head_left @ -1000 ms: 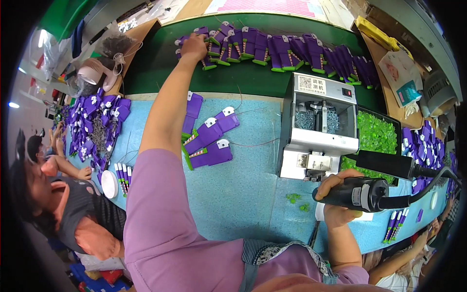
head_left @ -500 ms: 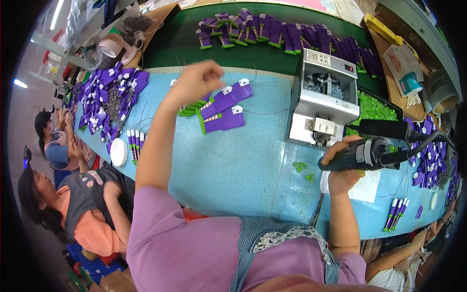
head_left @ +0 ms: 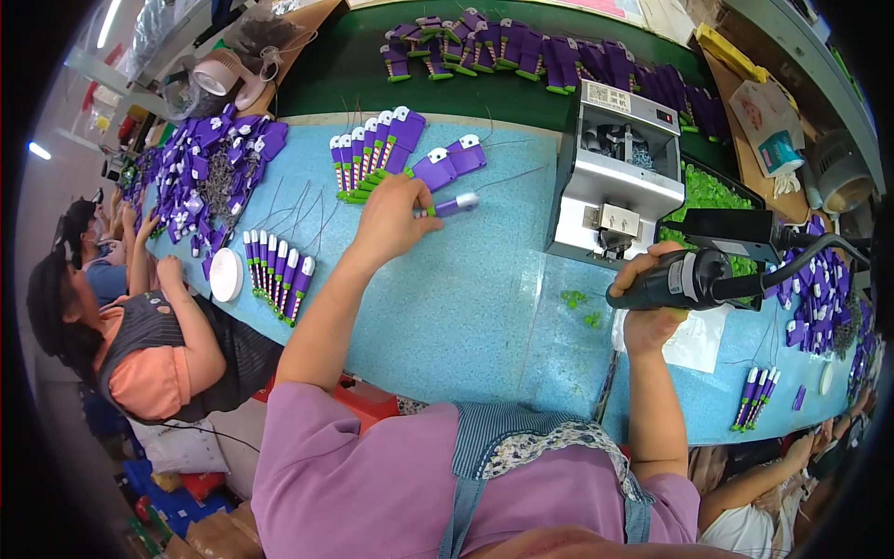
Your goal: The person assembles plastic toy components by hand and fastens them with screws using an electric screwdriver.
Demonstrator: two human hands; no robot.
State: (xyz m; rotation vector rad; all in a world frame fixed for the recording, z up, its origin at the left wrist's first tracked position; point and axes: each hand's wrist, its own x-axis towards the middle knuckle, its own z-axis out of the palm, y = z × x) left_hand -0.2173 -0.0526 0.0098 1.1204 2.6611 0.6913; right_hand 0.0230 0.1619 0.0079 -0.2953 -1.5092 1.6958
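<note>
My left hand [head_left: 396,219] is closed on the green end of a purple plastic toy part [head_left: 453,206] with a white tip, just above the blue tabletop. Beyond it lies a fanned row of similar purple parts [head_left: 375,144], with green ends, striped middles and white tips. Two more purple parts [head_left: 451,166] lie to the right of that row, their lower ends partly hidden. In my right hand [head_left: 652,307] is a black electric screwdriver [head_left: 672,282] with a cable, held level in front of a silver screw-feeder machine [head_left: 619,196].
Loose green pieces [head_left: 712,200] fill a tray behind the screwdriver. A purple pile [head_left: 219,172] and a white round lid [head_left: 226,275] are at left, near a co-worker [head_left: 154,345]. More purple parts lie on the green belt [head_left: 345,65]. A few green pieces [head_left: 575,298] lie by the machine.
My left hand has come down and nearer, from above the parts to a grip on one. The screwdriver has barely moved. The co-worker at left has shifted, uncovering more of a purple row.
</note>
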